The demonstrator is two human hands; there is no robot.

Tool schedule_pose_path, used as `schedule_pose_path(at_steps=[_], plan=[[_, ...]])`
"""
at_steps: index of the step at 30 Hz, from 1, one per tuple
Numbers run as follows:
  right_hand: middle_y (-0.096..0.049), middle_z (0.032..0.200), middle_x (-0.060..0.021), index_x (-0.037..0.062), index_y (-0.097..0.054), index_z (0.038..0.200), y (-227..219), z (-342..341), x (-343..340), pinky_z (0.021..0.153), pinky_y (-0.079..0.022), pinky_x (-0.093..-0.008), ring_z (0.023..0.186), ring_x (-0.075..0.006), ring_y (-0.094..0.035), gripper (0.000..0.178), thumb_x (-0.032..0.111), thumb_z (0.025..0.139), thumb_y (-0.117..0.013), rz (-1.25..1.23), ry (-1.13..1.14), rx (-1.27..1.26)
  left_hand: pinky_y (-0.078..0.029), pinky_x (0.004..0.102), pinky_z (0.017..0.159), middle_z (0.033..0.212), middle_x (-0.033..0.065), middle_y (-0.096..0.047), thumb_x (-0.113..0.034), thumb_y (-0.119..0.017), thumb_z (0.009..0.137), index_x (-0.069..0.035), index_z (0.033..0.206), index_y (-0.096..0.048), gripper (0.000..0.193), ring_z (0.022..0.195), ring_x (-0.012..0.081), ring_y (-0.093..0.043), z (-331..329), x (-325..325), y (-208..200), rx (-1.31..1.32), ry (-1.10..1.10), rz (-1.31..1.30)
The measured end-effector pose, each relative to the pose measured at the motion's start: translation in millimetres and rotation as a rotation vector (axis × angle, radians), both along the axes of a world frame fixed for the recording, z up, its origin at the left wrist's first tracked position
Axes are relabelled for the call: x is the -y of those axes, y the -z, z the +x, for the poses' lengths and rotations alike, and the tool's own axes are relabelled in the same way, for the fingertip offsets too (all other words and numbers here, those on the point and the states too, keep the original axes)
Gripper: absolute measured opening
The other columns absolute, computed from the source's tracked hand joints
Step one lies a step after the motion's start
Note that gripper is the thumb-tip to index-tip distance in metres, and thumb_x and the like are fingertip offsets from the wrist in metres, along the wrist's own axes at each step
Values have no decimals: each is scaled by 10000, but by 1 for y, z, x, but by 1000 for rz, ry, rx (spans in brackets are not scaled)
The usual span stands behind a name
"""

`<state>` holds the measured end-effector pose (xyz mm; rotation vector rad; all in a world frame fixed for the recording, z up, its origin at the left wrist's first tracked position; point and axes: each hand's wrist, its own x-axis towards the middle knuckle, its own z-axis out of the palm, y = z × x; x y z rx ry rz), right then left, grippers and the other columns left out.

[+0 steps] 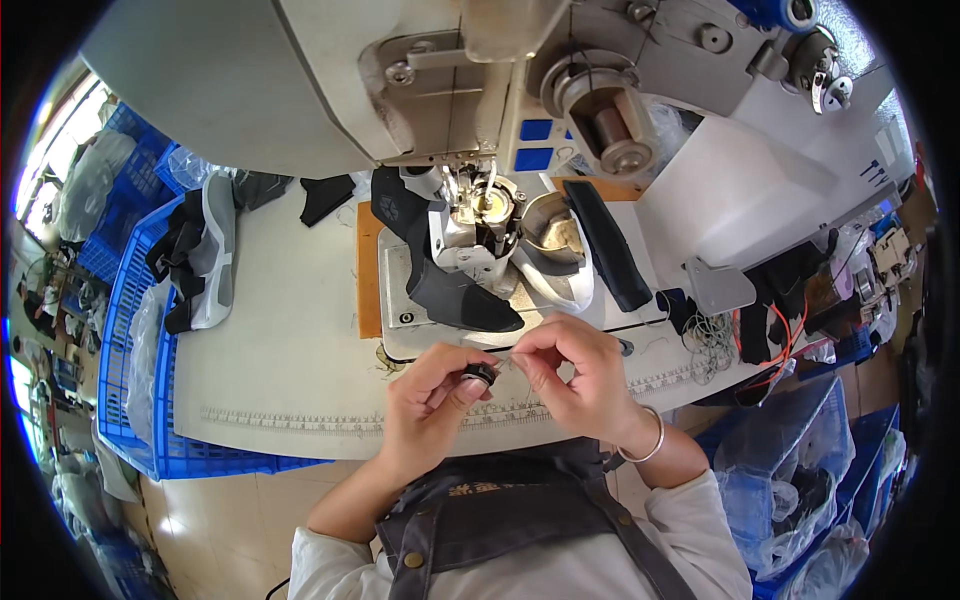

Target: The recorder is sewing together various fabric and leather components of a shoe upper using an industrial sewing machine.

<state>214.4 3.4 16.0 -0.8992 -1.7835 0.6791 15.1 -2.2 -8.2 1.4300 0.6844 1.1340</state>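
Observation:
Just in front of the sewing machine's base, both hands are close together above the table's near edge. My left hand (pixel 432 402) is closed round a small dark bobbin (pixel 480 374) with a shiny rim, held between thumb and fingers. Right beside it, my right hand (pixel 575 372) pinches a thin thread (pixel 507 362) with thumb and forefinger; the strand is fine and hard to follow. Beyond the hands, a dark grey fabric shoe upper (pixel 455 297) lies on the machine bed, next to the sewing head (pixel 480 225). A white-soled shoe part (pixel 553 285) sits right of it.
A long black padded strip (pixel 608 245) lies right of the head. Tangled thread (pixel 710 345) hangs at the table's right. A blue crate (pixel 125 370) stands at the left, with a grey and black shoe (pixel 212 255) by it. Blue bins with plastic bags (pixel 780 480) are lower right.

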Motion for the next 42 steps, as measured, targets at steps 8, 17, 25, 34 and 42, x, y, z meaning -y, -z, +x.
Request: schedule_pose_path(at_steps=[8,17,25,34,42], plan=[[-591,792,-87,15,-615,946,-9,-2,-9,565,-466,-303,647,-193,-598,157,-72,823,-658,137,-74,144,-513,252,761,957,78,-645,76,-664,860,11,1286,-597,436,852,116,-621,6,10,-26,-65,-27,-28],[-614,990,-86,51,-650,1102,7,9,1,612,-500,-258,731,-157,-598,308,-17,809,-719,88,-1,158,-530,271,831,1060,83,-612,76,-670,859,27,1131,-644,278,967,145,-624,-5,-2,-9,-235,113,-60],[-683,1086,-115,48,-680,1082,0,6,11,703,-551,-312,867,-249,-678,328,-20,767,-745,270,-120,250,-475,326,977,1158,103,-564,78,-564,926,61,1220,-590,295,1097,210,-600,-7,-6,5,161,333,-309],[-706,954,-87,30,-683,918,-44,36,-71,532,-475,-247,575,-115,-581,227,-57,728,-772,340,208,19,-530,256,807,1033,76,-647,6,-580,946,19,1110,-659,183,890,131,-658,-29,-9,26,-168,258,-250],[-607,790,-75,45,-624,877,-32,5,-101,527,-480,-347,622,-246,-594,242,13,676,-756,649,261,220,-519,254,608,844,100,-671,59,-644,831,9,989,-701,174,683,153,-648,-28,-20,45,-389,-304,407]])
